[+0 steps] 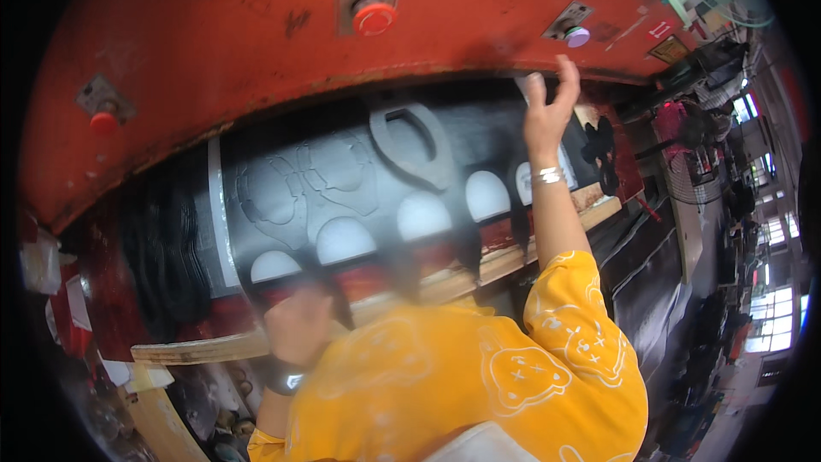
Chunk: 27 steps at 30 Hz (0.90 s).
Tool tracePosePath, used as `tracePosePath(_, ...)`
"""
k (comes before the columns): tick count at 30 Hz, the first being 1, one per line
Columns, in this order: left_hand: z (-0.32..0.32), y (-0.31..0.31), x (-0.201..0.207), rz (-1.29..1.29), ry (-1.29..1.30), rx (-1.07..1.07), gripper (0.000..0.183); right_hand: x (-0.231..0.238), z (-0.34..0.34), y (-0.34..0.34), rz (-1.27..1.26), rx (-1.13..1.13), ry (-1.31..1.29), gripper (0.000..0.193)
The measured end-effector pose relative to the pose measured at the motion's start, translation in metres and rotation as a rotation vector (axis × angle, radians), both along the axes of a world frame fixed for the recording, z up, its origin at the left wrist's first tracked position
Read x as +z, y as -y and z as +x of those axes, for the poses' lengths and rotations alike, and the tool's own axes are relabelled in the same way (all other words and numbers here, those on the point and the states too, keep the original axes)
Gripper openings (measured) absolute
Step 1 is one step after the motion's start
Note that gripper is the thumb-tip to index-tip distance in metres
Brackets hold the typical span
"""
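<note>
- The grey loop [439, 154], a thick ring with a long opening, lies on a dark sheet [389, 186], under the front of a red machine [214, 26].
- Left of the loop, curved outlines [342, 173] show in the sheet; these look like shapes already marked or cut, with their pieces seemingly in place.
- Around the loop no such outline shows, so that patch looks not yet done; what lies under the ring itself is hidden.
- On the near side of the loop runs a row of white half-round shapes [346, 239]; whether they are gaps in the sheet or pieces on it, I cannot tell.
- Right of the loop, the right hand [552, 115] is raised with fingers apart and nothing between them, just short of a pale button [577, 36] on the machine.
- Nearer the wearer and left of the loop, the left hand [299, 325] is by the sheet's near edge, too blurred to tell how its fingers stand or whether they grip.
- Well left of the loop sits a pile of dark pieces [171, 248], perhaps finished ones; more dark pieces [600, 150] lie on its right, past the right hand.
- As for containers, a whitish bundle [38, 265] at far left of the loop may be a bag; its contents cannot be made out.
</note>
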State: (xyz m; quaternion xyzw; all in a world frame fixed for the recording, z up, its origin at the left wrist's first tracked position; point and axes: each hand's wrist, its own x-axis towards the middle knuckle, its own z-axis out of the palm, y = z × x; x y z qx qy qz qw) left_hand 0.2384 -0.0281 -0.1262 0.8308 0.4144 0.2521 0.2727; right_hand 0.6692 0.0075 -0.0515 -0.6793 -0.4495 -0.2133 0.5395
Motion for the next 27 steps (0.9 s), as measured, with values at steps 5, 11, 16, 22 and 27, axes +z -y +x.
tracePosePath(5, 0.013, -0.045, -0.002, -0.013, -0.052, 0.059, 0.025, 0.041, 0.079, -0.037, 0.258, -0.246, 0.086, 0.065)
tracePosePath(11, 0.030, -0.086, -0.014, 0.078, -0.095, 0.162, 0.025, 0.047, 0.095, -0.069, 0.266, -0.312, 0.049, 0.067)
tracePosePath(16, 0.043, -0.118, -0.009, 0.098, -0.089, 0.212, 0.026, 0.047, 0.107, -0.079, 0.208, -0.206, -0.027, 0.067)
tracePosePath(22, 0.046, -0.136, 0.004, 0.051, -0.095, 0.232, 0.027, 0.011, 0.068, -0.020, 0.256, 0.014, -0.311, 0.047)
tracePosePath(27, 0.047, -0.134, 0.007, 0.042, -0.107, 0.256, 0.027, -0.032, -0.014, 0.032, -0.736, 0.440, -0.039, 0.019)
